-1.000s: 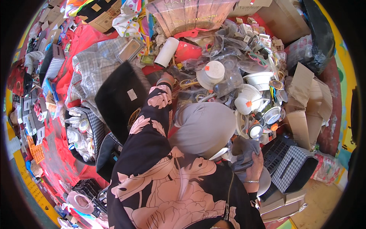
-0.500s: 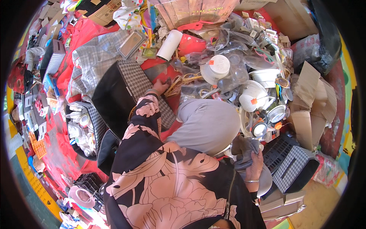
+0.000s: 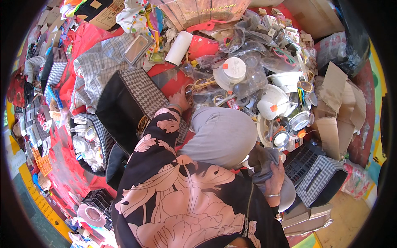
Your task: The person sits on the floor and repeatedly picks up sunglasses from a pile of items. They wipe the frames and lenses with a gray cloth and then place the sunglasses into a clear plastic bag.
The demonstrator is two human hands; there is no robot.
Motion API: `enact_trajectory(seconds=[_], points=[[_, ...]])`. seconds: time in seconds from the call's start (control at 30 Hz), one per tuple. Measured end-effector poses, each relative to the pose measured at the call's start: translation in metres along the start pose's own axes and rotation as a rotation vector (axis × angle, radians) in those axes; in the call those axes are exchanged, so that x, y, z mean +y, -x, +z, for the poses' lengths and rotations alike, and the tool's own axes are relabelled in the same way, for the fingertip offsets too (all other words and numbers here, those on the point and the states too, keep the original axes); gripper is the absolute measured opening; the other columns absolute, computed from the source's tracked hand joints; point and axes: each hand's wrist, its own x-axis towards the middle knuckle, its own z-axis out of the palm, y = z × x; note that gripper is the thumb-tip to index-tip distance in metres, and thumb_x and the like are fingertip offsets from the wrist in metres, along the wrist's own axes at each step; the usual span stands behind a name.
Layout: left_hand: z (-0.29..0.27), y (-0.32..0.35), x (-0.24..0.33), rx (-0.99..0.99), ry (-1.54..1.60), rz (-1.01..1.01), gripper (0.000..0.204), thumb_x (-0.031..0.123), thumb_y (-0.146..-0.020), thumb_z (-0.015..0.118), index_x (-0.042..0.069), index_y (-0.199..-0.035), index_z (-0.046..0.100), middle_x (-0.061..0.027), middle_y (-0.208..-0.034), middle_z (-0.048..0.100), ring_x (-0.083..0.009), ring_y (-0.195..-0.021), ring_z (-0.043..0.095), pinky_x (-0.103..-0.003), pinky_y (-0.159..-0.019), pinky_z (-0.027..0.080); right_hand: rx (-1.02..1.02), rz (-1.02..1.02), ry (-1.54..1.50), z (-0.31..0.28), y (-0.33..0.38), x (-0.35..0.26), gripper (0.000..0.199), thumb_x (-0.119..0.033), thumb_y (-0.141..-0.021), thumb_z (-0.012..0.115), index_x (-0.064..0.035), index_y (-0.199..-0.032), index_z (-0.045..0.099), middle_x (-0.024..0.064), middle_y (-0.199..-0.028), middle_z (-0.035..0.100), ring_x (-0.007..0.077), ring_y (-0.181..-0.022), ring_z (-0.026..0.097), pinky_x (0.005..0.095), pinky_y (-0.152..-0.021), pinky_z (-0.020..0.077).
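My left hand (image 3: 180, 99) reaches down to the left edge of a mixed heap, its fingers stretched toward a bundle of tan cord (image 3: 203, 84) and clear plastic bags; nothing shows in its grasp. Just left of it stands a black box with a houndstooth-patterned side (image 3: 142, 91). Over my right knee, my right hand (image 3: 276, 177) is closed around a dark grey cloth (image 3: 264, 162); its fingertips are partly hidden. My other, grey-trousered knee (image 3: 225, 134) rises between the hands.
White bowl-shaped wares (image 3: 273, 101) and a round white lidded piece (image 3: 235, 70) lie in the heap. A white cylinder (image 3: 179, 48) lies beyond. At right are opened cardboard (image 3: 337, 111) and another houndstooth box (image 3: 320, 182). A bin of white items (image 3: 89, 142) stands left.
My left hand has moved slightly right and down, closer to the heap and the tan cord. My right hand stays on the grey cloth. The view has shifted a little.
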Motion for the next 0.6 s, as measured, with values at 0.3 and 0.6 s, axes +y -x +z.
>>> enact_trajectory(seconds=[0.3,0.6], points=[[0.073,-0.104,-0.089,-0.274,0.589,0.136,0.057,0.030,-0.049,0.082,0.004,-0.096,0.063,-0.0158,-0.087,0.065,-0.0264,-0.086,0.063,-0.035,-0.077,0.048,0.017,-0.028,0.004,-0.013,0.000,0.001,0.036,0.002,-0.086,0.046,0.0030,-0.122,0.046,0.0137,-0.114,0.057,0.0235,-0.102,0.057,0.0344,-0.092,0.0452],[0.022,-0.066,-0.036,-0.334,0.727,0.063,0.053,0.033,-0.054,0.079,0.003,-0.094,0.065,-0.0133,-0.096,0.064,-0.0244,-0.090,0.060,-0.034,-0.078,0.046,-0.001,0.010,-0.011,-0.005,0.001,0.003,0.043,0.004,-0.084,0.048,0.0055,-0.127,0.042,0.0109,-0.119,0.052,0.0190,-0.106,0.052,0.0296,-0.094,0.0399]])
